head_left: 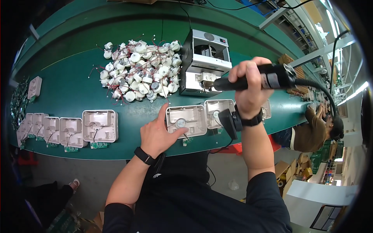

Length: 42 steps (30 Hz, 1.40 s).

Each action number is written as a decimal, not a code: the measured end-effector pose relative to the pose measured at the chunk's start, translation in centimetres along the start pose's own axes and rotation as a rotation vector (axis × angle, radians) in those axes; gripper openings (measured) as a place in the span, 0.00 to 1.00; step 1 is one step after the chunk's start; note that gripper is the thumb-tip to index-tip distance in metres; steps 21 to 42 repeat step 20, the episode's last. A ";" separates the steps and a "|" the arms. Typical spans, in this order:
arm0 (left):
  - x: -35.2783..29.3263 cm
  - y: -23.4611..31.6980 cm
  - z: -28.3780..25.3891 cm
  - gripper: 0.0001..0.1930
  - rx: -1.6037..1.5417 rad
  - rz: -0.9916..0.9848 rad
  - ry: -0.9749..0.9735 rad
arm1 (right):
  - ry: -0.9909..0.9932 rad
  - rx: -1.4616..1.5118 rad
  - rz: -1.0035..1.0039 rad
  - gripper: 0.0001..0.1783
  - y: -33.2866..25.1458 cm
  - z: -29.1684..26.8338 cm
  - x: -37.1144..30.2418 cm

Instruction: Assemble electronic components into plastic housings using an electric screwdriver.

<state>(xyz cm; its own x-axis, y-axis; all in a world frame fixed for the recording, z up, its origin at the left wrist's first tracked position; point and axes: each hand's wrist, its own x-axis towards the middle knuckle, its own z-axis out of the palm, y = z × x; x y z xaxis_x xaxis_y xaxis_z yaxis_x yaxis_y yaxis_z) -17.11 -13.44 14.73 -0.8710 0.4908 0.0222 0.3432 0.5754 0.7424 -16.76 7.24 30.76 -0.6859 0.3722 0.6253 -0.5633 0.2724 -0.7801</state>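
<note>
My right hand [251, 83] is wrapped round a black electric screwdriver [285, 76] with a thick cable. The driver's tip meets the front of a screw feeder [211, 62], at its small metal outlet. My left hand [157, 134] grips a whitish plastic housing [197, 116], index finger along its left side and thumb over the near edge. Inside that housing sits a round disc-shaped part [180, 123], close to my thumb tip. A small green circuit board [187, 141] hangs by the housing's near edge. Another such housing [213, 105] stands just right of it, partly hidden by my right wrist gear.
A large heap of white round wired parts [142, 72] lies left of the feeder. Several housings with circuit boards line the table's near edge, including one [100, 126] at left. Another housing [34, 87] lies far left. A co-worker [311, 130] sits at far right.
</note>
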 end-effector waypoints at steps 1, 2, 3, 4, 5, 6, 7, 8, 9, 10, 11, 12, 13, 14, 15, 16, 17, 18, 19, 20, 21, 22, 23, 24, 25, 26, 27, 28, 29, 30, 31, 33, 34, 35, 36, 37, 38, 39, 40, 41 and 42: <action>-0.1 0.0 0.0 0.42 -0.001 -0.006 0.002 | 0.002 -0.032 0.016 0.05 0.6 0.0 0.4; 0.0 0.0 0.1 0.42 -0.012 -0.006 -0.006 | 0.004 -0.063 0.032 0.05 0.8 0.0 0.5; 0.1 0.0 0.1 0.42 -0.024 -0.011 -0.011 | -0.007 -0.058 0.036 0.05 0.8 0.0 0.4; 0.2 0.0 0.2 0.41 -0.035 -0.016 -0.016 | -0.034 -0.003 0.065 0.06 0.5 -0.1 -0.1; 0.1 -0.2 0.2 0.41 -0.033 -0.039 -0.008 | -0.067 0.062 0.101 0.07 0.4 0.0 -1.1; 0.2 -0.2 0.3 0.41 -0.033 -0.031 -0.004 | -0.096 0.119 0.134 0.08 0.1 0.1 -2.1; 0.3 -0.2 0.4 0.40 -0.032 -0.023 0.000 | -0.101 0.166 0.184 0.11 -0.6 0.6 -3.2; 0.3 -0.3 0.5 0.39 -0.031 -0.010 -0.001 | -0.101 0.210 0.234 0.13 -1.6 1.2 -4.4; 0.3 -0.4 0.4 0.39 -0.031 -0.023 -0.001 | -0.107 0.215 0.244 0.13 -2.1 1.8 -5.4; 0.3 -0.4 0.3 0.39 -0.041 -0.026 -0.005 | -0.181 0.247 0.285 0.16 -2.7 2.4 -6.2; 0.3 -0.3 0.1 0.38 -0.051 -0.027 -0.010 | -0.254 0.278 0.326 0.19 -3.0 2.8 -6.8; 0.3 -0.3 0.1 0.38 -0.061 -0.028 -0.014 | -0.255 0.277 0.331 0.19 -3.0 3.2 -7.3; 0.3 -0.3 0.3 0.38 -0.063 -0.031 -0.014 | -0.277 0.250 0.339 0.20 -3.1 3.7 -7.6; 0.4 -0.4 0.4 0.37 -0.071 -0.023 -0.006 | -0.299 0.223 0.347 0.21 -3.0 4.1 -7.8; 0.4 -0.5 0.6 0.37 -0.079 -0.015 0.004 | -0.323 0.196 0.355 0.22 -3.0 4.3 -8.0; 0.4 -0.5 0.6 0.37 -0.087 -0.007 0.014 | -0.329 0.195 0.357 0.22 -2.9 4.4 -8.1; 0.4 -0.5 0.7 0.37 -0.091 -0.011 0.017 | -0.346 0.161 0.360 0.22 -2.7 4.3 -8.2; 0.4 -0.6 0.6 0.38 -0.084 -0.014 0.012 | -0.368 0.132 0.363 0.22 -2.2 4.2 -8.4; 0.4 -0.6 0.6 0.38 -0.077 -0.018 0.006 | -0.390 0.103 0.366 0.22 -1.8 4.3 -8.7; 0.3 -0.7 0.6 0.38 -0.071 -0.021 -0.001 | -0.389 0.116 0.386 0.22 -1.5 4.4 -8.9; 0.3 -0.7 0.6 0.38 -0.071 -0.021 -0.001 | -0.389 0.116 0.386 0.22 -1.5 4.4 -8.9; 0.3 -0.7 0.6 0.38 -0.071 -0.021 -0.001 | -0.389 0.116 0.386 0.22 -1.5 4.4 -8.9; 0.3 -0.7 0.6 0.38 -0.071 -0.021 -0.001 | -0.389 0.116 0.386 0.22 -1.5 4.4 -8.9; 0.3 -0.7 0.6 0.38 -0.071 -0.021 -0.001 | -0.389 0.116 0.386 0.22 -1.5 4.4 -8.9; 0.3 -0.7 0.6 0.38 -0.071 -0.021 -0.001 | -0.389 0.116 0.386 0.22 -1.5 4.4 -8.9; 0.3 -0.7 0.6 0.38 -0.071 -0.021 -0.001 | -0.389 0.116 0.386 0.22 -1.5 4.4 -8.9; 0.3 -0.7 0.6 0.38 -0.071 -0.021 -0.001 | -0.389 0.116 0.386 0.22 -1.5 4.4 -8.9; 0.3 -0.7 0.6 0.38 -0.071 -0.021 -0.001 | -0.389 0.116 0.386 0.22 -1.5 4.4 -8.9; 0.3 -0.7 0.6 0.38 -0.071 -0.021 -0.001 | -0.389 0.116 0.386 0.22 -1.5 4.4 -8.9; 0.3 -0.7 0.6 0.38 -0.071 -0.021 -0.001 | -0.389 0.116 0.386 0.22 -1.5 4.4 -8.9; 0.3 -0.7 0.6 0.38 -0.071 -0.021 -0.001 | -0.389 0.116 0.386 0.22 -1.5 4.4 -8.9; 0.3 -0.7 0.6 0.38 -0.071 -0.021 -0.001 | -0.389 0.116 0.386 0.22 -1.5 4.4 -8.9; 0.3 -0.7 0.6 0.38 -0.071 -0.021 -0.001 | -0.389 0.116 0.386 0.22 -1.5 4.4 -8.9; 0.3 -0.7 0.6 0.38 -0.071 -0.021 -0.001 | -0.389 0.116 0.386 0.22 -1.5 4.4 -8.9; 0.3 -0.7 0.6 0.38 -0.071 -0.021 -0.001 | -0.389 0.116 0.386 0.22 -1.5 4.4 -8.9; 0.3 -0.7 0.6 0.38 -0.071 -0.021 -0.001 | -0.389 0.116 0.386 0.22 -1.5 4.4 -8.9; 0.3 -0.7 0.6 0.38 -0.071 -0.021 -0.001 | -0.389 0.116 0.386 0.22 -1.5 4.4 -8.9; 0.3 -0.7 0.6 0.38 -0.071 -0.021 -0.001 | -0.389 0.116 0.386 0.22 -1.5 4.4 -8.9; 0.3 -0.7 0.6 0.38 -0.071 -0.021 -0.001 | -0.389 0.116 0.386 0.22 -1.5 4.4 -8.9; 0.3 -0.7 0.6 0.38 -0.071 -0.021 -0.001 | -0.389 0.116 0.386 0.22 -1.5 4.4 -8.9; 0.3 -0.7 0.6 0.38 -0.071 -0.021 -0.001 | -0.389 0.116 0.386 0.22 -1.5 4.4 -8.9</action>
